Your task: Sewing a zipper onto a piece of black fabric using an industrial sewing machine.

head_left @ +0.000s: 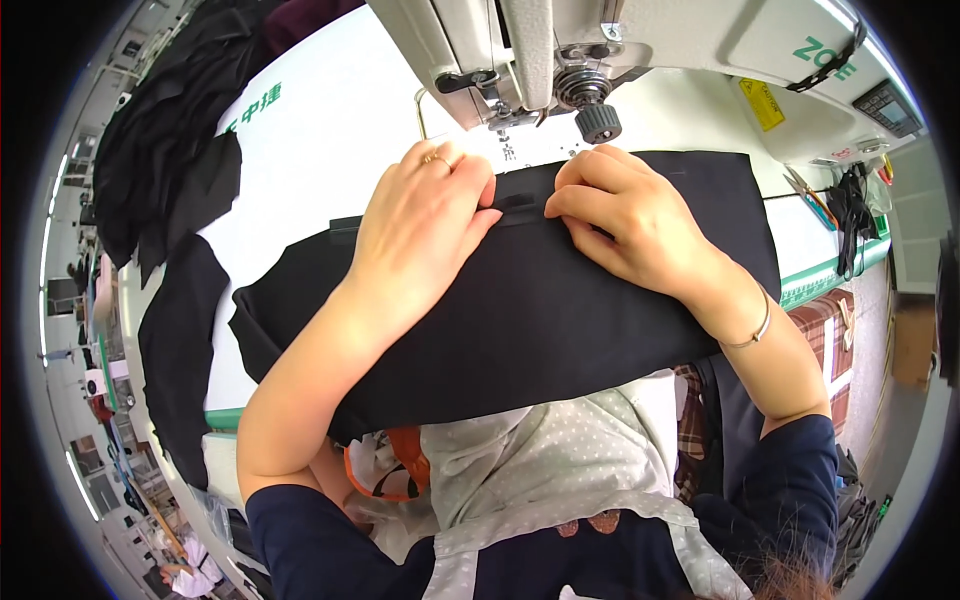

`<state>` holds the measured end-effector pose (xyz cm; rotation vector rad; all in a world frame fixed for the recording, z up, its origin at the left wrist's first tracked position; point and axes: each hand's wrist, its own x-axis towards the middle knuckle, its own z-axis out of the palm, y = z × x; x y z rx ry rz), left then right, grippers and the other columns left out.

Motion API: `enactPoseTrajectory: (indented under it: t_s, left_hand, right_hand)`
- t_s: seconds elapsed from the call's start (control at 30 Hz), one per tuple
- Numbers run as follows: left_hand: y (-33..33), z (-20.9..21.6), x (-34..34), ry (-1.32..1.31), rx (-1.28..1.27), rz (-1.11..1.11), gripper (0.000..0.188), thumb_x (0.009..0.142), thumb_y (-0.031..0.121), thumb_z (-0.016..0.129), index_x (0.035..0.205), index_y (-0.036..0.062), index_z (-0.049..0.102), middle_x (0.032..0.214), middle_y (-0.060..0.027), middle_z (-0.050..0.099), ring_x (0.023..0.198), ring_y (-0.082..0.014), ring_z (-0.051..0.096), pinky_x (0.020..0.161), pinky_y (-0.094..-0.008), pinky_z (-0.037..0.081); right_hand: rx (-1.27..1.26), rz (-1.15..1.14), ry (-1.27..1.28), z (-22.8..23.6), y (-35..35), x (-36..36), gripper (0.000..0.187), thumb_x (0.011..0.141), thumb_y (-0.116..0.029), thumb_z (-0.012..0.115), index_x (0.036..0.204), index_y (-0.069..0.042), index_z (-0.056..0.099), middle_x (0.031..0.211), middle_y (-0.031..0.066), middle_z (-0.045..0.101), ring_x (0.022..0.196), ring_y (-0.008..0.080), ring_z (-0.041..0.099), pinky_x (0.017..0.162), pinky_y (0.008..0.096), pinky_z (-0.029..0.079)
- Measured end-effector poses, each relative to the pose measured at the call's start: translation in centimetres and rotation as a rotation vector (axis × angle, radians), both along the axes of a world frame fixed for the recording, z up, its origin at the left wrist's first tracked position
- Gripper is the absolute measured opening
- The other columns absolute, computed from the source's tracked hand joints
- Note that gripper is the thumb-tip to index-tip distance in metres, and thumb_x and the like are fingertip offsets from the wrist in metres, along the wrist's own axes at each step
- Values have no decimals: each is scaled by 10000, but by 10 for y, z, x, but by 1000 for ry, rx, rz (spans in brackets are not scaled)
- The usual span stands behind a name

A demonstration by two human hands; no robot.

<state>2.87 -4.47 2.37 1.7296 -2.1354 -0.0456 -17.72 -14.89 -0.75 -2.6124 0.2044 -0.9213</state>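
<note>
Black cloth (520, 320) mid-frame, under both your hands.
Left of centre, your left hand (415, 225): fingers curled, hold unclear. Centre, dark strip (516, 208). Right of it, your right hand (632, 215): fingertips narrow, can't tell if pinching.

a white surface (310, 110) with a green edge (222, 419) spreads across the middle, a pale grey floor (872, 340) shows at the right near a brown box (915, 345) and white panels (915, 215), and at the left a bright, cluttered workshop (70, 390) curves away with long white strip lights (82, 487)
</note>
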Motion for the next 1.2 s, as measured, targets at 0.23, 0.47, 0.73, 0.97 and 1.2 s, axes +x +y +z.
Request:
enactPoseTrajectory:
  t_s: [0.23, 0.47, 0.73, 0.97, 1.2]
  left_hand:
    - [1, -8, 4, 298, 88, 67, 137, 816, 32, 730, 888, 24, 614, 803, -71, 589, 736, -199, 588, 704, -324, 481]
    - [-10, -4, 10, 285, 159, 129, 112, 840, 42, 719, 900, 4, 633, 820, -77, 613, 745, -170, 622, 719, -297, 509]
    - [-11, -8, 9, 302, 173, 169, 108, 849, 49, 700, 907, -6, 627, 845, -94, 635, 792, -190, 649, 770, -304, 530]
    - [-11, -13, 7, 296, 119, 181, 123, 827, 77, 696, 857, -5, 609, 790, -101, 623, 747, -213, 630, 711, -334, 508]
    - [-11, -14, 4, 272, 120, 203, 109, 834, 104, 660, 803, 15, 604, 787, -129, 635, 787, -298, 638, 729, -409, 517]
  right_hand:
    - [12, -2, 3, 1, 0, -1, 151, 729, -18, 671, 870, -55, 628, 893, 74, 586, 851, 272, 590, 769, 372, 506]
    - [20, 10, 4, 1, -1, -1, 171, 743, -15, 666, 913, -25, 650, 944, 79, 626, 888, 277, 612, 797, 372, 518]
    - [-36, 17, 41, 2, 1, 0, 263, 779, -54, 666, 1039, -22, 691, 1087, 66, 674, 943, 257, 629, 832, 370, 522]
    - [-97, 10, 184, 7, 5, -1, 366, 804, -168, 685, 1141, -25, 679, 1209, 45, 656, 1052, 222, 597, 903, 362, 481]
    - [-128, -4, 218, 8, 5, -1, 400, 812, -192, 684, 1174, -22, 666, 1259, 40, 628, 1078, 218, 581, 922, 354, 470]
